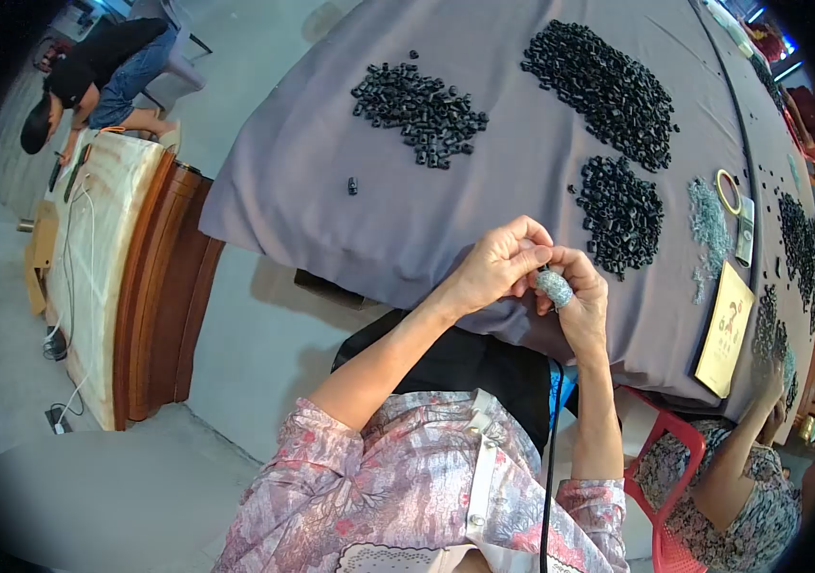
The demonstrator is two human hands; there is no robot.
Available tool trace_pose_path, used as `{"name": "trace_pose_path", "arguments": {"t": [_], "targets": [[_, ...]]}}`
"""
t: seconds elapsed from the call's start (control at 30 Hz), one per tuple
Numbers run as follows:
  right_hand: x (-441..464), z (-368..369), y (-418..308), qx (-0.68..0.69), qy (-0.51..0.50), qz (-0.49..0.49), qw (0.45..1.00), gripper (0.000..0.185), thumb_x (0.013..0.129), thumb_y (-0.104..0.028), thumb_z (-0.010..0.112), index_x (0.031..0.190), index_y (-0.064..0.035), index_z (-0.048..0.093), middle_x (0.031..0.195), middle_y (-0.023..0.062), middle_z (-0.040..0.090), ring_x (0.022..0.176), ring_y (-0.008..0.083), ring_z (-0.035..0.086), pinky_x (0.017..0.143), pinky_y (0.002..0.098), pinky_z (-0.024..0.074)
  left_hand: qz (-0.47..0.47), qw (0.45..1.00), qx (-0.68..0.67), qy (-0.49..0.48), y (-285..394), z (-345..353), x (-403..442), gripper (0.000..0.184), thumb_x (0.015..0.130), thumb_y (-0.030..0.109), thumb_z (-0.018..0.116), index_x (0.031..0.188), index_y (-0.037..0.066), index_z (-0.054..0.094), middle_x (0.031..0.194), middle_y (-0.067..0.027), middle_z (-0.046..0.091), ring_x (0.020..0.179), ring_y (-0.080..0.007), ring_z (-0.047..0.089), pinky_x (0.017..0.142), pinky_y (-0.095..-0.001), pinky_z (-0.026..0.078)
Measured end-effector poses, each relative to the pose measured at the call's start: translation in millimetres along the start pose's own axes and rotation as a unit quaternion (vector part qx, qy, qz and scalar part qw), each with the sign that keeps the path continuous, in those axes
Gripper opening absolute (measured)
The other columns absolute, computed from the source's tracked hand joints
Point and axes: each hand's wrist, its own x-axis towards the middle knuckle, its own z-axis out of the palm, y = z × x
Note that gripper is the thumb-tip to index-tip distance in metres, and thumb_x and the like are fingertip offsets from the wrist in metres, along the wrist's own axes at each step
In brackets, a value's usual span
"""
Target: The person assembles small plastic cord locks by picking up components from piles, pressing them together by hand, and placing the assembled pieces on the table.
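Observation:
Both of my hands meet above the front edge of the grey cloth-covered table (331,205). My left hand (498,263) has its fingers pinched together, with a tiny dark piece partly visible at the fingertips. My right hand (584,296) is curled around a small bundle of clear, glittery material (554,286), its fingertips close to those of my left hand. Just beyond my hands lies a pile of small black pieces (621,215). Farther left is another black pile (422,115), with a small black piece (353,186) apart from it.
A larger black pile (603,91) lies at the back. Right of my hands are clear pieces (708,224), a tape roll (729,192) and a yellow booklet (725,329). A person (732,487) sits at right by a red chair (667,458); another person (107,72) bends at upper left.

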Motion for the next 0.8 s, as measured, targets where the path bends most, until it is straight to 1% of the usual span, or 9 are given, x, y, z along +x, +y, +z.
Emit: {"name": "trace_pose_path", "arguments": {"t": [0.1, 0.2, 0.23, 0.37, 0.43, 0.5, 0.63, 0.73, 0.8], "targets": [[-0.3, 3.3, -1.9, -0.040, 0.028, 0.028, 0.998, 0.013, 0.083, -0.003, 0.056, 0.097, -0.0013, 0.056, 0.070, 0.0015, 0.060, 0.059, 0.0060, 0.055, 0.052, 0.0192, 0.0440, -0.004, 1.000, 0.007, -0.007, 1.7, 2.2, 0.4, 0.013, 0.090, 0.017, 0.053, 0.097, 0.006, 0.051, 0.067, 0.0015, 0.054, 0.051, -0.0013, 0.046, 0.042, -0.0142, 0.035], [-2.5, 6.9, -5.0, -0.104, 0.055, -0.001, 0.993, 0.012, 0.084, -0.004, 0.056, 0.095, -0.0011, 0.055, 0.071, 0.0041, 0.063, 0.064, 0.0085, 0.058, 0.057, 0.0221, 0.0463, -0.032, 0.999, 0.015, -0.014, 8.9, 2.5, -1.4, 0.014, 0.090, 0.018, 0.053, 0.098, 0.007, 0.051, 0.067, 0.0015, 0.054, 0.051, -0.0013, 0.046, 0.042, -0.0142, 0.035], [-2.0, 6.1, -5.1, -0.141, 0.048, -0.055, 0.987, 0.013, 0.084, -0.004, 0.056, 0.096, -0.0005, 0.055, 0.074, 0.0067, 0.065, 0.068, 0.0107, 0.060, 0.062, 0.0249, 0.0478, -0.046, 0.999, 0.017, -0.018, 11.4, 2.3, -1.0, 0.014, 0.090, 0.018, 0.053, 0.098, 0.007, 0.051, 0.068, 0.0014, 0.054, 0.051, -0.0013, 0.046, 0.042, -0.0143, 0.035], [-0.7, 3.4, 5.4, -0.110, 0.036, -0.133, 0.984, 0.022, 0.082, -0.006, 0.059, 0.104, -0.0014, 0.056, 0.078, 0.0076, 0.065, 0.072, 0.0109, 0.061, 0.066, 0.0250, 0.0475, -0.072, 0.997, 0.020, -0.001, 11.0, 2.6, 1.9, 0.014, 0.088, 0.014, 0.055, 0.099, 0.005, 0.051, 0.070, -0.0011, 0.056, 0.049, -0.0025, 0.046, 0.041, -0.0149, 0.035], [-7.9, 3.4, -7.5, -0.056, 0.015, -0.094, 0.994, 0.029, 0.081, -0.007, 0.062, 0.109, -0.0024, 0.055, 0.077, 0.0068, 0.063, 0.071, 0.0109, 0.060, 0.064, 0.0263, 0.0469, -0.056, 0.998, 0.007, 0.000, 12.2, 5.1, 1.4, 0.015, 0.088, 0.012, 0.055, 0.099, 0.003, 0.051, 0.068, -0.0017, 0.056, 0.049, -0.0031, 0.045, 0.042, -0.0155, 0.035], [-16.1, -4.9, -11.6, -0.150, 0.019, -0.104, 0.983, 0.038, 0.076, -0.008, 0.067, 0.111, -0.0025, 0.053, 0.070, 0.0079, 0.056, 0.063, 0.0170, 0.056, 0.060, 0.0306, 0.0460, -0.038, 0.999, -0.001, 0.004, 9.6, 4.6, 1.1, 0.016, 0.088, 0.009, 0.054, 0.102, 0.003, 0.051, 0.072, -0.0037, 0.058, 0.049, -0.0036, 0.047, 0.041, -0.0151, 0.035], [-29.4, -53.6, -14.1, -0.293, 0.142, -0.177, 0.929, 0.020, 0.073, -0.004, 0.065, 0.093, -0.0022, 0.061, 0.076, 0.0109, 0.059, 0.070, 0.0228, 0.059, 0.064, 0.0318, 0.0470, -0.060, 0.997, 0.022, 0.051, 14.8, -0.2, -5.6, 0.010, 0.087, 0.010, 0.056, 0.095, 0.003, 0.055, 0.070, -0.0030, 0.058, 0.050, -0.0033, 0.048, 0.041, -0.0149, 0.035], [-39.0, -106.4, -19.8, -0.322, 0.295, -0.061, 0.898, 0.016, 0.073, 0.003, 0.061, 0.089, -0.0021, 0.061, 0.082, 0.0120, 0.060, 0.073, 0.0229, 0.060, 0.065, 0.0312, 0.0476, -0.045, 0.982, 0.139, 0.117, 39.6, -9.2, -17.5, 0.007, 0.087, 0.011, 0.058, 0.089, 0.004, 0.058, 0.067, -0.0012, 0.057, 0.049, -0.0023, 0.047, 0.041, -0.0145, 0.034], [-36.4, -151.7, -16.3, -0.403, 0.317, -0.070, 0.856, 0.016, 0.074, 0.004, 0.060, 0.090, -0.0015, 0.061, 0.084, 0.0123, 0.059, 0.072, 0.0218, 0.059, 0.064, 0.0303, 0.0472, -0.004, 0.959, 0.227, 0.171, 46.9, -28.1, -23.4, 0.006, 0.086, 0.012, 0.059, 0.086, 0.005, 0.059, 0.065, 0.0011, 0.056, 0.049, -0.0011, 0.045, 0.042, -0.0142, 0.032]]}}
